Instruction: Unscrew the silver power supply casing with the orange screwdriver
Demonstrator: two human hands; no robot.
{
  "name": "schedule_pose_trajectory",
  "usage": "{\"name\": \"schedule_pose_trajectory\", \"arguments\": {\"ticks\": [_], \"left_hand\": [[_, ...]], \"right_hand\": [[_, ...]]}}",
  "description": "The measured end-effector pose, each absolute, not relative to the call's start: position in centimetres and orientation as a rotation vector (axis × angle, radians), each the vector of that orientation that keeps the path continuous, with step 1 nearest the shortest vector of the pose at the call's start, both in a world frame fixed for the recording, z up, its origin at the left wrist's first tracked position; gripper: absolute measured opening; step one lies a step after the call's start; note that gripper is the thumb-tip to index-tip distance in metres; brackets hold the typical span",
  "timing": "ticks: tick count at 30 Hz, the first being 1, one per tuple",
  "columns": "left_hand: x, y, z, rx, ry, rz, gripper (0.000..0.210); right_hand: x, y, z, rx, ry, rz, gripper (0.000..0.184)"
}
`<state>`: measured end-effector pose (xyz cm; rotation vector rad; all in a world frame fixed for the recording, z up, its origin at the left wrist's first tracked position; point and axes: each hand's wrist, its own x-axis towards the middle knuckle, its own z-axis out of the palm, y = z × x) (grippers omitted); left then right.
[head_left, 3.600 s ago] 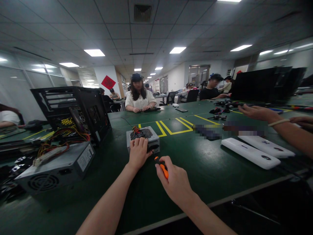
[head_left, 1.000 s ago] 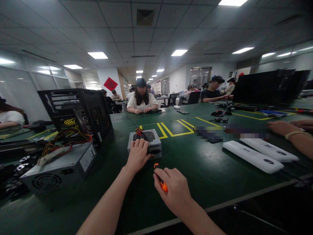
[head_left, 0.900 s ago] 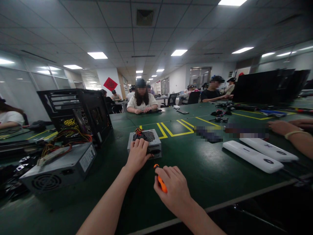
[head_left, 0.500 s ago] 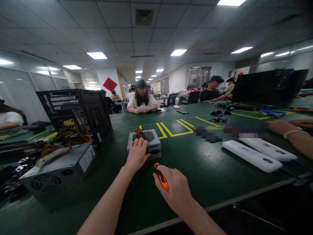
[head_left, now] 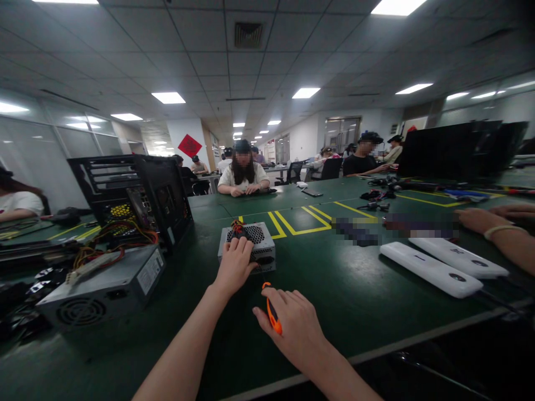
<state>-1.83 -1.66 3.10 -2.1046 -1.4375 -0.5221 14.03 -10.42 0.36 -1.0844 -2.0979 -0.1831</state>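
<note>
A small silver computer power supply (head_left: 263, 235) with a perforated grille rests on the green table in front of me. My left hand (head_left: 234, 263) grips its near left part, fingers over the top and the bundled cables (head_left: 238, 227), thumb towards the near side. In my right hand (head_left: 298, 326) is a screwdriver (head_left: 273, 317) with an orange and black handle, its front end towards the power supply's near face. The thumb stands a little off the handle while the other fingers curl over it. The screwdriver's thin shaft is dark, and I cannot tell whether its tip touches the casing.
At left stand a larger power supply (head_left: 100, 292) with loose wires and an open black computer case (head_left: 167, 200). White power banks (head_left: 430, 270) lie at right, near another person's hand (head_left: 478, 219). A person (head_left: 243, 172) sits opposite. Dark monitors (head_left: 451, 150) stand at the far right.
The screwdriver handle has shifted slightly left and down with my right hand, whose thumb has moved out to the left. My left hand stays on the power supply.
</note>
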Motion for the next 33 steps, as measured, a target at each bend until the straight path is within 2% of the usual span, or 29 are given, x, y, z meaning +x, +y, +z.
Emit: {"name": "schedule_pose_trajectory", "arguments": {"ticks": [3, 9, 15, 19, 23, 27, 33], "left_hand": [[-1.78, -1.68, 3.10, -2.096, -1.445, -0.524, 0.037], [-1.62, -1.73, 3.17, -2.100, -1.474, -0.531, 0.038], [-1.59, -1.80, 3.31, -2.118, -1.482, -0.545, 0.038], [-1.54, -1.90, 3.39, -2.117, -1.500, -0.544, 0.038], [-1.48, -1.98, 3.42, -2.107, -1.491, -0.538, 0.037], [-1.47, -1.95, 3.44, -2.110, -1.489, -0.533, 0.037], [-1.47, -1.84, 3.46, -2.112, -1.510, -0.531, 0.038]], "right_hand": [[14.20, -10.32, 0.27, -1.057, -2.085, -0.037, 0.013], [14.50, -10.50, 0.68, -1.013, -2.071, -0.012, 0.015], [14.25, -10.70, 0.78, -1.020, -2.040, -0.140, 0.015], [14.06, -10.70, 0.68, -1.043, -2.114, -0.253, 0.008], [14.12, -10.79, 0.79, -1.063, -2.126, -0.204, 0.003], [14.17, -10.70, 0.64, -1.066, -2.049, -0.086, 0.014], [14.32, -10.58, 0.57, -1.031, -2.093, -0.182, 0.008]]}}
